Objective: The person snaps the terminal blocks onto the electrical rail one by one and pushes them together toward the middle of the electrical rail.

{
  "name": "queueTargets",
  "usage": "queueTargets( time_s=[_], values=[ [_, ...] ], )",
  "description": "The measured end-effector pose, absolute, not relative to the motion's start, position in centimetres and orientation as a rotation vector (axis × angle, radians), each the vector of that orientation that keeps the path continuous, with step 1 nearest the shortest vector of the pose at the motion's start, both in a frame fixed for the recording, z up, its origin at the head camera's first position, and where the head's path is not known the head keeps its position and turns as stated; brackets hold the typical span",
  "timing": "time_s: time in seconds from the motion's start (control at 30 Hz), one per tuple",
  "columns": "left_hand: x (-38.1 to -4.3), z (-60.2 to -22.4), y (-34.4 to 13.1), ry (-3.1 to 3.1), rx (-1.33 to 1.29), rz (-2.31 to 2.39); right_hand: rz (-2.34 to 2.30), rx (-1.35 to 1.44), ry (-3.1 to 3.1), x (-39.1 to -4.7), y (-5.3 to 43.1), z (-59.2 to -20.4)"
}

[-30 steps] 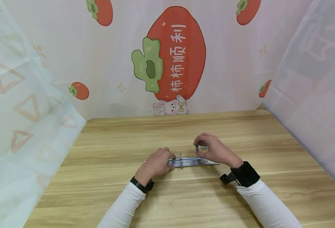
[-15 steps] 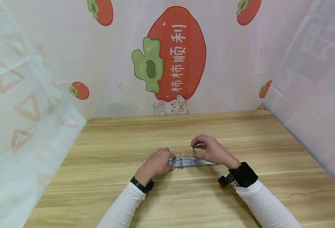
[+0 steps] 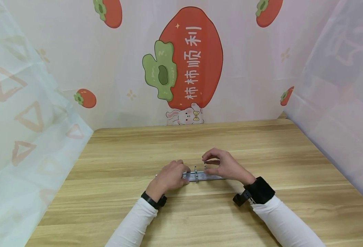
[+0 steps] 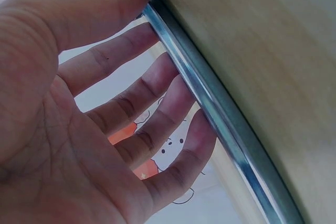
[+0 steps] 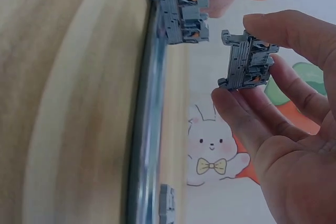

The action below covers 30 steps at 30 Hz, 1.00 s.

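Observation:
A metal DIN rail (image 3: pixel 210 176) lies on the table, and my left hand (image 3: pixel 169 175) grips its left part. In the left wrist view the thumb (image 4: pixel 105 11) and fingertips meet the rail's edges. One grey terminal block (image 5: pixel 184 17) sits across the rail just right of that hand. My right hand (image 3: pixel 227 166) pinches a second grey terminal block (image 5: pixel 247 61) between thumb and fingers. This block is upright, just above the rail and apart from it, to the right of the first. The rail's left part is mostly hidden under my left hand.
A third grey piece (image 5: pixel 167 203) shows beside the rail, cut off by the right wrist view's lower edge. The wooden table (image 3: pixel 132 147) reaches a printed cloth backdrop (image 3: pixel 240 68) behind, with cloth on both sides.
My right hand has moved left and slightly down with its terminal block, closer to the block on the rail, and the held block has turned edge-on. My left hand stays put.

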State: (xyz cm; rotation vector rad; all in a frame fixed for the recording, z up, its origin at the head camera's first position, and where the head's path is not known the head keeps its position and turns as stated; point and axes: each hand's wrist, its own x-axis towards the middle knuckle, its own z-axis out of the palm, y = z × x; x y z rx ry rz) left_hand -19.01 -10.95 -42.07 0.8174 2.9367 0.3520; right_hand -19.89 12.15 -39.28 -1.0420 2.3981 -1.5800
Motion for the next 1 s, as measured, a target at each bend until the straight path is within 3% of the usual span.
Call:
queueTargets(
  time_s=[1.0],
  values=[
    [-19.06, -42.10, -10.91, 2.934, 0.817, 0.354, -1.588, -0.978, 2.315, -20.04, 11.95, -39.93]
  ],
)
